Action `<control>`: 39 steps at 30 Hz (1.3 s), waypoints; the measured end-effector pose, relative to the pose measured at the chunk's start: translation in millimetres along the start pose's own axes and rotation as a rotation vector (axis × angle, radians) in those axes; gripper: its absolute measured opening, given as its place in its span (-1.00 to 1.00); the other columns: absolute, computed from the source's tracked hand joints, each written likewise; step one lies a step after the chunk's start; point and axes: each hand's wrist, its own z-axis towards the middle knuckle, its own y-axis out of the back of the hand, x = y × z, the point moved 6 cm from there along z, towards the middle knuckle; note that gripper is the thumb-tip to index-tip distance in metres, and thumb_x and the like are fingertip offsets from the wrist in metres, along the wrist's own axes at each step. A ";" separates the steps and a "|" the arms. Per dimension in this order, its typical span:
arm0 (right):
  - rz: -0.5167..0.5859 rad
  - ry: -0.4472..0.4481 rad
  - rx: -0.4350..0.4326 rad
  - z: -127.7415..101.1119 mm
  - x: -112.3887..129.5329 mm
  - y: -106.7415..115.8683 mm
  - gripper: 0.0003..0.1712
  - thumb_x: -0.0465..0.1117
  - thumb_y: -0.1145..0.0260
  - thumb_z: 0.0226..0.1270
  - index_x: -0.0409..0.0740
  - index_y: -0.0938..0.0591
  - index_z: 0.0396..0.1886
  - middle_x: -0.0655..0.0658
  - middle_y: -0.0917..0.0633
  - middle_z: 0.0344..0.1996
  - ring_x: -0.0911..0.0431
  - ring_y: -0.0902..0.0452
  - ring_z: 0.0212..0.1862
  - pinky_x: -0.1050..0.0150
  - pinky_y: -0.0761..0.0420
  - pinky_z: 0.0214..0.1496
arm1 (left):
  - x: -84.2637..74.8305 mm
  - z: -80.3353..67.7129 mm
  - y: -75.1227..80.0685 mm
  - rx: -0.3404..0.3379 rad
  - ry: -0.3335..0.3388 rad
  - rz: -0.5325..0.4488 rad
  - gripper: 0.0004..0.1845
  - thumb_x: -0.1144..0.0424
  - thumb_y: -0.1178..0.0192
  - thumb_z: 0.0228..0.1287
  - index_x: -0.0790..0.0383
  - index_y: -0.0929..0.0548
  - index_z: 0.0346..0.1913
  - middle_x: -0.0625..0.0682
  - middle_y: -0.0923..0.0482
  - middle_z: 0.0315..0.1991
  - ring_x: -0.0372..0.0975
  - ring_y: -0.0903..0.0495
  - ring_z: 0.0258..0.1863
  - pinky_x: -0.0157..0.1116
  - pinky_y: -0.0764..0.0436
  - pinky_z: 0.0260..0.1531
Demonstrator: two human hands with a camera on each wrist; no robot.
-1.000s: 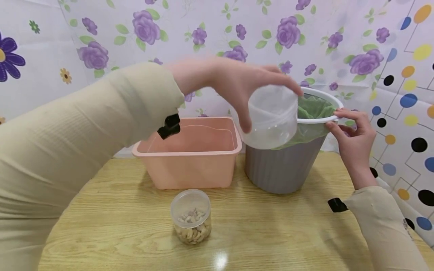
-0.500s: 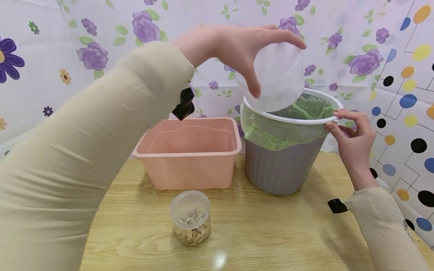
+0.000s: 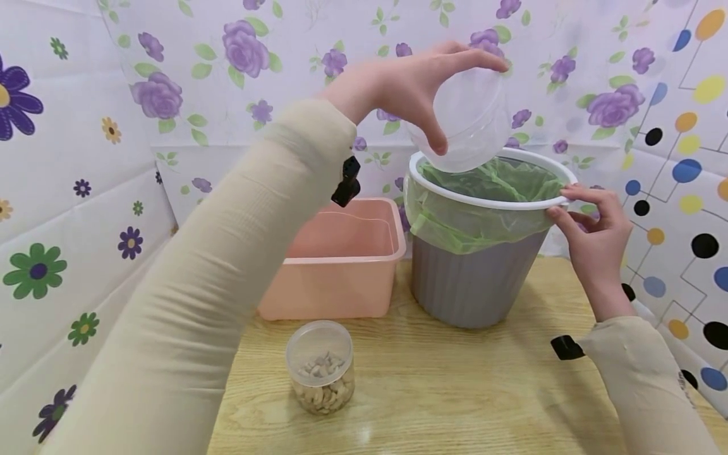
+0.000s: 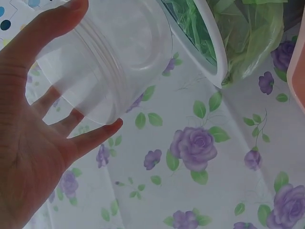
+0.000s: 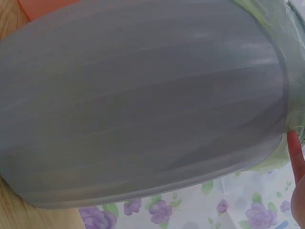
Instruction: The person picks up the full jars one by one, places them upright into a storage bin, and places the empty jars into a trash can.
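Note:
My left hand (image 3: 418, 88) grips a clear, see-through plastic jar (image 3: 472, 126) from above, fingers and thumb spread round its wide end. The jar hangs tilted over the left side of a grey trash bin (image 3: 472, 284), and nothing shows inside it. In the left wrist view, ridged rings circle the jar (image 4: 138, 43) near the hand. Lining the bin is a green plastic bag (image 3: 517, 177), folded out over the white rim (image 3: 489, 201). At the rim's right side my right hand (image 3: 600, 227) pinches the edge between thumb and fingers. Only one finger (image 5: 296, 152) and part of that hand show in the right wrist view.
Left of the bin stands a pink plastic tub (image 3: 335, 287), partly covered by my left sleeve (image 3: 244, 253). A clear round jar (image 3: 320, 366) of cashew nuts sits in front of it on the wooden table (image 3: 443, 392). Flowered cloth (image 3: 227, 114) hangs close behind.
My left hand has lifted the clear jar from in front of the bin to above its left rim, uncovering the bag's folded edge. The right hand stays at the rim.

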 end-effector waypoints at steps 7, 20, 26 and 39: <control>0.001 -0.013 -0.005 -0.8 1.3 0.5 -0.60 -0.35 -0.47 0.17 -0.32 -0.67 0.03 0.15 -0.66 -0.04 0.17 -0.53 0.20 0.60 -0.59 -0.04 | 7.4 14.2 -19.9 -0.037 0.002 -0.048 0.19 0.13 -0.56 -0.04 -0.39 0.03 0.55 -0.15 0.19 0.60 -0.31 0.10 0.57 -0.21 -0.37 0.40; 0.012 -0.005 -0.001 0.2 1.7 0.2 -0.60 -0.35 -0.47 0.16 -0.32 -0.68 0.02 0.13 -0.65 -0.03 0.18 -0.53 0.19 0.59 -0.60 -0.04 | 6.7 39.6 -52.3 -0.031 -0.017 -0.054 0.20 0.12 -0.58 -0.09 -0.39 -0.01 0.54 -0.14 0.15 0.60 -0.29 0.03 0.56 -0.22 -0.31 0.44; 0.020 -0.006 0.006 -0.6 -0.1 0.0 -0.60 -0.37 -0.48 0.15 -0.34 -0.68 0.02 0.12 -0.66 -0.04 0.17 -0.53 0.20 0.59 -0.60 -0.04 | 4.4 45.2 -69.5 0.024 -0.045 -0.062 0.20 0.12 -0.60 -0.10 -0.37 -0.03 0.54 -0.09 0.11 0.58 -0.25 -0.03 0.53 -0.22 -0.31 0.43; -0.007 -0.006 0.003 -0.4 2.0 -0.1 -0.61 -0.33 -0.47 0.17 -0.29 -0.68 0.02 0.15 -0.66 -0.04 0.18 -0.53 0.20 0.60 -0.59 -0.04 | -1.7 50.8 -75.4 0.064 -0.053 -0.058 0.19 0.15 -0.59 -0.08 -0.38 -0.01 0.54 -0.08 0.12 0.57 -0.30 0.00 0.53 -0.29 -0.30 0.41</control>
